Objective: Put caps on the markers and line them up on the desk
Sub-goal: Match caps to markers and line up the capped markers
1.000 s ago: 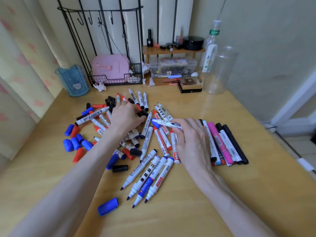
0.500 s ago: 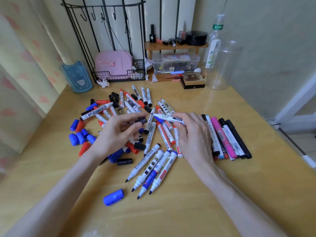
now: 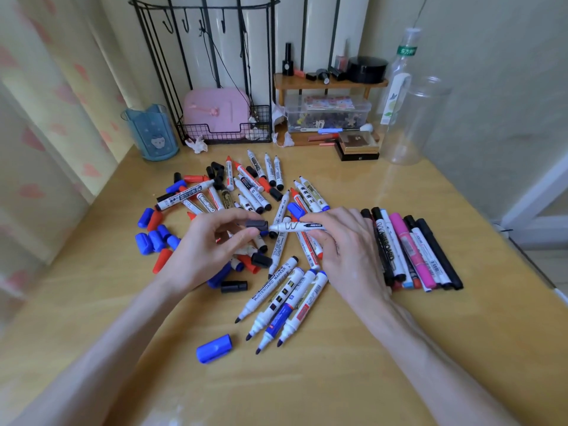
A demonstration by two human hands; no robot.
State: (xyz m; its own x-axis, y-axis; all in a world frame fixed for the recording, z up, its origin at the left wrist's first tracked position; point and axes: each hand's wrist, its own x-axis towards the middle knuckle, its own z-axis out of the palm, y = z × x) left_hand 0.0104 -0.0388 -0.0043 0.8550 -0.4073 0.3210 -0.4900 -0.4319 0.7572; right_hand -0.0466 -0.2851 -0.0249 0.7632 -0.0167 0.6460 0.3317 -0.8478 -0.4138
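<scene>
Drawn back from the far side of the pile (image 3: 246, 192), where it lay palm-down a second ago, the left hand (image 3: 215, 244) now pinches one black cap (image 3: 256, 224) between thumb and fingertips. The right hand (image 3: 347, 241) has hardly shifted; its fingers curl round one white marker (image 3: 296, 226), held level just above the pile at the middle of the counter (image 3: 399, 348). That marker has a white barrel printed with a large grey "W" and a black label band, and its tip points left at the open end of the cap. Cap and tip sit very close, though I cannot tell whether they touch.

Four uncapped markers (image 3: 282, 302) lie fanned side by side in front of both hands, tips towards the viewer. One loose blue cap (image 3: 214, 348) lies alone nearer the front edge, and one loose black cap (image 3: 234, 286) rests just beside the left wrist. A cluster of blue and red caps (image 3: 156, 238) sits left of the pile. A row of capped markers (image 3: 415, 250) lies parallel just right of the right hand, which hides part of it.
</scene>
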